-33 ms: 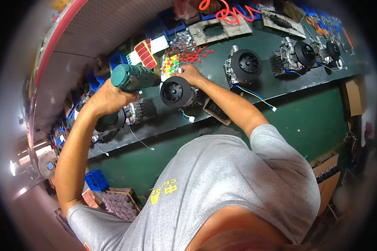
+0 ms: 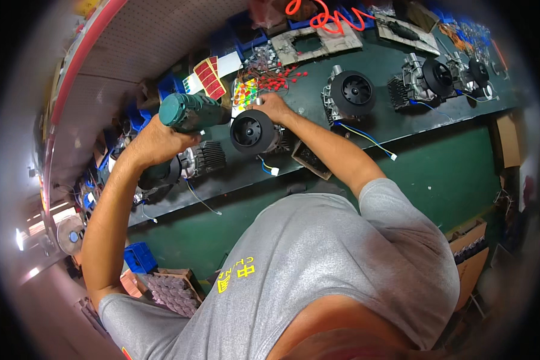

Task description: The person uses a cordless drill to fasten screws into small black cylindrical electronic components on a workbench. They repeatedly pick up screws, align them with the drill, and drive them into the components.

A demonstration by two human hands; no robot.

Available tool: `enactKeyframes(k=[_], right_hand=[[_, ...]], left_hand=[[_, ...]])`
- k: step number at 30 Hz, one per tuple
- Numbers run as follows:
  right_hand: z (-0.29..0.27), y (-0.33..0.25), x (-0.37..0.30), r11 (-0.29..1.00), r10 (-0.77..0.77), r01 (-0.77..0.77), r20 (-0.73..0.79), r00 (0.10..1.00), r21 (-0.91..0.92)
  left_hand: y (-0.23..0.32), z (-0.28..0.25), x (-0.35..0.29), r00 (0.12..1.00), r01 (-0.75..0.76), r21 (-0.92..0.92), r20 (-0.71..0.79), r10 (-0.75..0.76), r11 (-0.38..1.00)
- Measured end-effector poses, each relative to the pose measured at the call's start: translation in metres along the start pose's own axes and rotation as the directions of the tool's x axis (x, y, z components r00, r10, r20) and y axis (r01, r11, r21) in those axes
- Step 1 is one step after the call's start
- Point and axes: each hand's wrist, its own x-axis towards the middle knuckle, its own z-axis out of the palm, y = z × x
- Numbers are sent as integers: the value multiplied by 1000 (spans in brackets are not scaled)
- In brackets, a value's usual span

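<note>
My left hand is wrapped round the handle of a green cordless drill. The drill's nose points right, toward a blower unit with a round black fan wheel and a finned metal body. On the far side of that unit, my right hand grips it beside a short silver pipe; the fingertips are partly hidden. A blue and yellow lead with a white plug hangs from the unit at the bench's near edge. Below the drill sits another finned blower unit, partly covered by my left hand.
Further blower units stand to the right on the green bench. Behind my hands lie red label sheets, a sheet of coloured stickers and red-tipped wires. A small dark box rests at the near edge, under my right forearm.
</note>
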Motion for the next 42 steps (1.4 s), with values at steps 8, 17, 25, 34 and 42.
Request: enactKeyframes(k=[8, 17, 25, 34, 42], right_hand=[[-10, -14, -12, 990, -22, 17, 37, 999, 140], [-60, -21, -90, 925, -190, 251, -223, 956, 286], [-115, 70, -249, 971, 235, -229, -112, 965, 70], [-92, 105, -260, 809, 576, -479, -299, 761, 340], [-92, 119, -256, 797, 603, -570, -216, 768, 199]], left_hand=[[2, -2, -5, 981, 176, -67, -70, -181, 982], [-20, 21, -57, 891, -70, -279, -448, -65, 958], [-37, 117, -111, 631, -359, -252, -775, 34, 899], [-70, 259, -156, 610, -340, -274, -792, -11, 899], [-62, 335, -214, 532, -366, -359, -838, -123, 858]])
